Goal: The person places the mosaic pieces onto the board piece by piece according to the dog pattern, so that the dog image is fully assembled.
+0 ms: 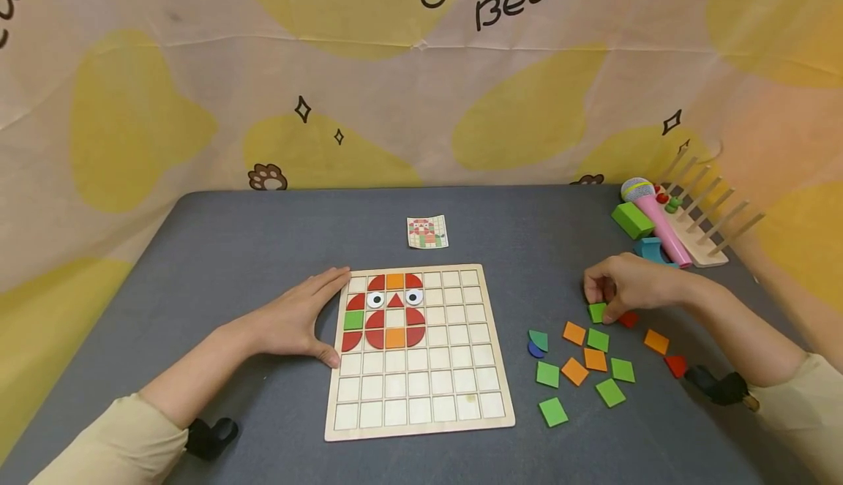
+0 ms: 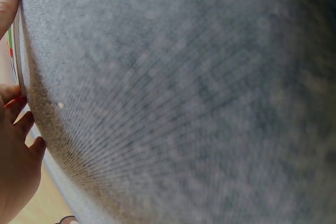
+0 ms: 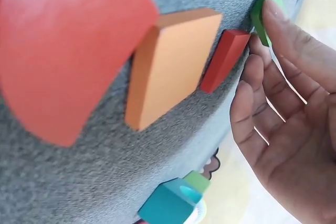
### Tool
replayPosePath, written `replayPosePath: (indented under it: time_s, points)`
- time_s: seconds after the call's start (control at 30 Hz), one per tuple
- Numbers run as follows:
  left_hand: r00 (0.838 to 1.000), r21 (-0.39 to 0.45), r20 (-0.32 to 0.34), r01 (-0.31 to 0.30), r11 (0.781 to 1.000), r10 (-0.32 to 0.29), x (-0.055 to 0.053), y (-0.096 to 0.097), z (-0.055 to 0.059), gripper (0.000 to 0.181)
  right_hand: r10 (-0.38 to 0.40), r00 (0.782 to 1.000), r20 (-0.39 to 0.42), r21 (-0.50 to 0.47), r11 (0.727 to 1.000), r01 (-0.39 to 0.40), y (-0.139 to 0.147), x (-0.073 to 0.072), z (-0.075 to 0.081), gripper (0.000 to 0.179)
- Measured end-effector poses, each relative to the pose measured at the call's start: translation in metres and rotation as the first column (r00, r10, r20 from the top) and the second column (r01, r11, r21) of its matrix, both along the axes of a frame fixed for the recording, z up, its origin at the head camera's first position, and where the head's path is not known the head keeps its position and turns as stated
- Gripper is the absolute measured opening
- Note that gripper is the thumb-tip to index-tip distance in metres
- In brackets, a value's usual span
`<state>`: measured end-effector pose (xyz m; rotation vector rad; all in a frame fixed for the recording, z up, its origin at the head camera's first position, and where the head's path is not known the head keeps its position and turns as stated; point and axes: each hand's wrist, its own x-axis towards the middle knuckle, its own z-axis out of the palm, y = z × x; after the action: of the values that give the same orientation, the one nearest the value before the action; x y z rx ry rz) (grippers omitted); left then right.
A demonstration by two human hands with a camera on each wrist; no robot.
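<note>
A wooden grid board [image 1: 421, 426] lies on the table with red, orange and green tiles and two eye pieces in its upper left cells. My left hand [image 1: 290, 317] rests against the board's left edge, thumb and fingers spread apart. To the right, my right hand [image 1: 635, 284] pinches a green square tile [image 1: 596, 313] between thumb and fingers; in the right wrist view that green tile [image 3: 268, 14] is tilted up. A red piece [image 3: 226, 59] lies close beside the fingertips. The left wrist view shows mostly the grey tabletop [image 2: 157, 87].
Loose tiles lie right of the board, among them a green tile [image 1: 553, 412], an orange tile [image 1: 575, 371] and a teal piece [image 1: 538, 339]. A picture card [image 1: 426, 232] lies behind the board. A pink microphone [image 1: 661, 225] and a peg rack [image 1: 711, 251] stand at back right.
</note>
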<state>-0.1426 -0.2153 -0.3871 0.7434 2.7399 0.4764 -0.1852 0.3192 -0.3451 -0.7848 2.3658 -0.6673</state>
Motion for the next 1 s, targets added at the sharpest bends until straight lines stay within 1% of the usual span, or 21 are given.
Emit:
replayPosePath:
  time_s: [0.23,0.5,0.67,0.83,1.0]
  points:
    - [1.000,0.001,-0.003,0.004,1.000,-0.004,0.000,0.000,0.000,0.133,0.013,1.000,-0.010,-0.026,1.000,-0.014,-0.007,-0.004,0.004,0.019]
    - [1.000,-0.002,-0.003,0.001,1.000,-0.001,0.000,0.000,0.000,0.133,0.019,0.997,-0.079,-0.042,0.999,-0.023,-0.027,-0.006,0.011,0.014]
    - [1.000,0.003,0.000,0.000,1.000,0.000,0.000,0.000,0.001,0.132,0.013,0.992,-0.126,-0.034,0.999,-0.018,-0.048,-0.005,0.012,0.012]
    - [1.000,-0.002,0.001,-0.003,1.000,0.003,0.001,0.000,0.002,0.132,-0.005,0.986,-0.169,-0.028,1.000,0.000,-0.074,-0.002,0.011,0.012]
    - [1.000,-0.005,0.003,-0.006,1.000,0.006,0.001,0.000,0.002,0.132,-0.005,0.978,-0.210,-0.053,0.999,-0.006,-0.103,0.004,0.009,0.012]
